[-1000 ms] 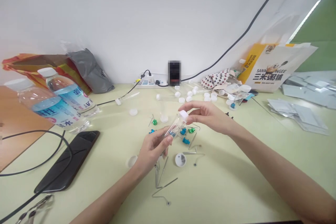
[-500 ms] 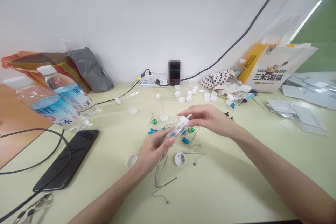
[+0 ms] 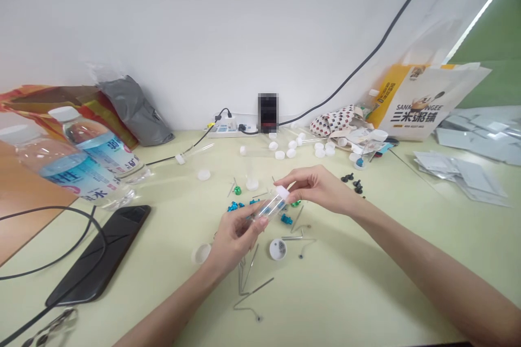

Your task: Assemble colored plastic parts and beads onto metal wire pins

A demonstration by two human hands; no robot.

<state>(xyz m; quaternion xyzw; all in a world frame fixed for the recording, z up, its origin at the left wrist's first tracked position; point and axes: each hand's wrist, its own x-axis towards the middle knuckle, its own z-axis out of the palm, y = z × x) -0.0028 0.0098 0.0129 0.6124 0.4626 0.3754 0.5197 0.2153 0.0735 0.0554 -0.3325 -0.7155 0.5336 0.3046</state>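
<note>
My left hand [image 3: 238,233] is closed round the body of a clear plastic tube [image 3: 271,209], which is tilted with its white cap [image 3: 282,193] up to the right. My right hand [image 3: 315,190] grips that cap between thumb and fingers. Blue shows through the tube, but I cannot tell whether it lies inside or behind. Below the hands are small blue metal parts [image 3: 286,219], a green part [image 3: 237,190] and bent metal wires [image 3: 253,287]. A white cap with tiny bits [image 3: 278,249] lies upturned nearby, and another white cap [image 3: 202,253] sits by my left wrist.
Two water bottles [image 3: 93,173] and a black phone [image 3: 100,255] occupy the left. Several white caps [image 3: 279,155] and clear tubes lie at the back, near a power strip [image 3: 228,129]. Black parts [image 3: 357,186], flat plastic packets [image 3: 459,173] and a paper bag [image 3: 427,100] are on the right.
The view has shifted slightly. Both hands keep their hold on the tube and its cap, with hardly any movement. More of the black parts shows beyond my right wrist.
</note>
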